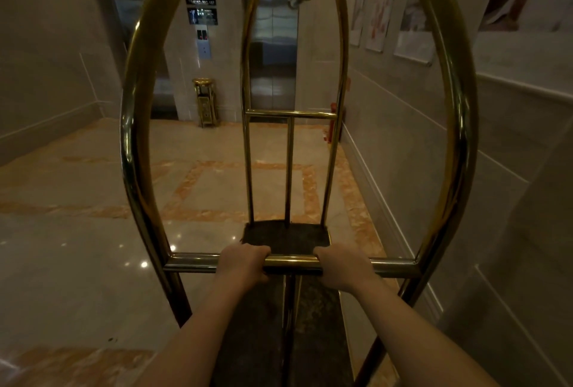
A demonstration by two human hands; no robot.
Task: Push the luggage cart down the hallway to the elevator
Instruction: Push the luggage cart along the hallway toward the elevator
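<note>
A brass luggage cart [133, 126] with two tall arched hoops fills the view, its dark carpeted deck [286, 236] bare. My left hand [243, 264] and my right hand [341, 267] are both wrapped around the near horizontal handle bar [291, 262], a short gap between them. Straight ahead through the hoops stands a steel elevator door [273, 45], closed. A second elevator door [130, 23] lies to the left. The call button panel [203, 45] sits on the wall between them.
A gold standing ash bin [203, 101] stands below the call panel. The right wall [434, 138] runs close beside the cart, with framed pictures [415, 29] on it. A red object [332, 123] sits at the far right corner. Glossy marble floor [77, 247] spreads to the left.
</note>
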